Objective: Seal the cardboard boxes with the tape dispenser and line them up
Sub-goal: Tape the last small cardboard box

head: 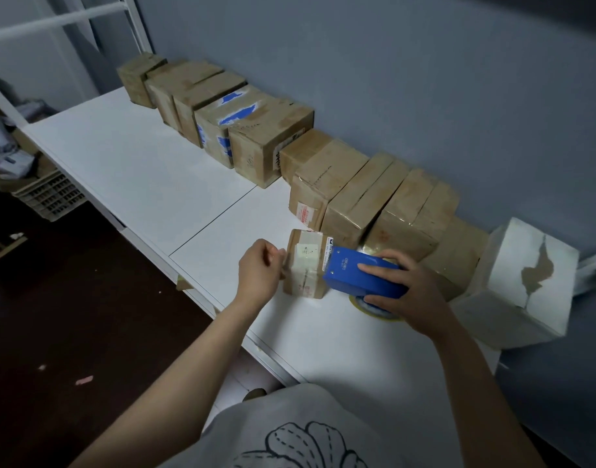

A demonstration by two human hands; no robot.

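- A white tabletop (148,170) against a grey-blue wall is shown, with a row of cardboard boxes (273,143) lined up from upper left to right of the frame.
- At lower centre, a small box (305,263) is steadied by the left hand (259,270), fingers curled at its left edge.
- A blue tape dispenser (360,273) is gripped by the right hand (404,288), closed around it, nose pressed to the box's right side.
- The light box could be dragged or tipped if the dispenser is pulled while only loosely steadied.
- Tape could be laid crooked or wrinkled, since old labels already cover the top.
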